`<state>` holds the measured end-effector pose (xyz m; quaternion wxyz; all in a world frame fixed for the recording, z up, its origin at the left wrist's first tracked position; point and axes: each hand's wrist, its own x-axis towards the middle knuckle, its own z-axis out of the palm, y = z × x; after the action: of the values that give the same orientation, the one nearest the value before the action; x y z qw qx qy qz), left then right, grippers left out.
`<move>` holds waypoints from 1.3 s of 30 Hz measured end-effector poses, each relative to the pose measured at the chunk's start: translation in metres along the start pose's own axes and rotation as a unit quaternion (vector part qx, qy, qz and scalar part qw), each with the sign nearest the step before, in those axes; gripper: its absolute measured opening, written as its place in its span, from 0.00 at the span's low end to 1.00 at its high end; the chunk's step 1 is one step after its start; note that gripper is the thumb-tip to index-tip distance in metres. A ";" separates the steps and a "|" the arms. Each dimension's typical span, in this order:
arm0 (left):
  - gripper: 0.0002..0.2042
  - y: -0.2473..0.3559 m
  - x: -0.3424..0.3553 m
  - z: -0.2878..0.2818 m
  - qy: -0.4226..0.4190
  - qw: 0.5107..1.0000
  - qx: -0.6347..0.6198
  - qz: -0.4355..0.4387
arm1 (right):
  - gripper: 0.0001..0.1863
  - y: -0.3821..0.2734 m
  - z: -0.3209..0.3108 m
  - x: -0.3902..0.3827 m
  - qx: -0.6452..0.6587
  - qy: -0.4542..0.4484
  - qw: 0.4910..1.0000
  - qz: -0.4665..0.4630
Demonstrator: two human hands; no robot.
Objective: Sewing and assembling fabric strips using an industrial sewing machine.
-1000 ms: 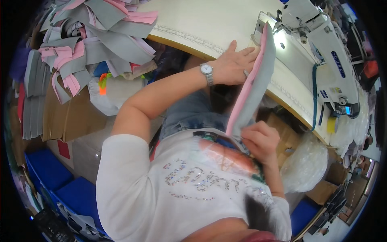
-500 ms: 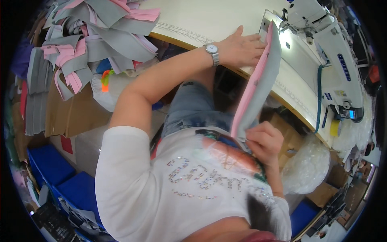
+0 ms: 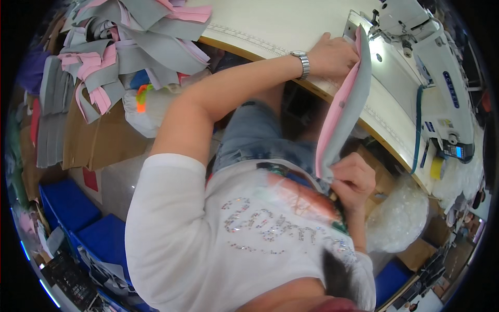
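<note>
A long strip of grey and pink fabric (image 3: 358,88) runs from the sewing machine's needle area (image 3: 371,39) down over the table edge toward my body. My left hand (image 3: 335,56), with a watch on the wrist, lies at the pink side near the machine. Its fingers are curled against the strip and the fingertips are partly hidden by it. At the lower end, in front of my shirt, my right hand (image 3: 354,179) pinches the strip's tip between thumb and fingers.
The white sewing machine (image 3: 442,78) stands on the pale table (image 3: 270,18), which has a ruler marking along its front edge. Grey and pink fabric pieces (image 3: 140,44) heap up at the left above a cardboard box (image 3: 104,135). Blue bins (image 3: 70,203) sit lower left; a clear plastic bag (image 3: 397,213) is right.
My left hand has gone from flat with spread fingers to curled at the strip. My right hand keeps its pinch on the lower end. The whole view has shifted slightly.
</note>
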<state>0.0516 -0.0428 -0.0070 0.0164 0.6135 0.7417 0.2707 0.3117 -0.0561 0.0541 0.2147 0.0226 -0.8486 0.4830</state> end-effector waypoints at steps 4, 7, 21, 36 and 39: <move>0.15 -0.001 0.002 -0.003 0.007 0.999 -0.036 0.003 | 0.09 0.002 -0.002 -0.002 -0.006 -0.001 1.000 -0.002; 0.12 -0.004 -0.001 -0.010 0.031 0.997 0.061 0.025 | 0.09 0.003 -0.003 -0.002 -0.018 -0.007 1.000 -0.006; 0.08 -0.005 -0.110 -0.032 0.190 0.981 0.027 0.035 | 0.07 0.041 0.016 -0.019 0.013 -0.069 0.996 0.064; 0.11 0.051 -0.130 0.047 0.096 0.379 -0.875 -0.284 | 0.09 0.032 0.012 -0.019 -0.011 -0.071 0.997 0.040; 0.08 0.053 -0.132 0.036 0.139 0.591 -0.727 -0.321 | 0.09 0.032 0.017 -0.018 -0.032 -0.072 0.996 0.035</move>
<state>0.1446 -0.1451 -0.0559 0.4397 0.0744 0.4406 0.7791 0.3148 -0.0562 0.0138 0.1365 0.0206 -0.8771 0.4601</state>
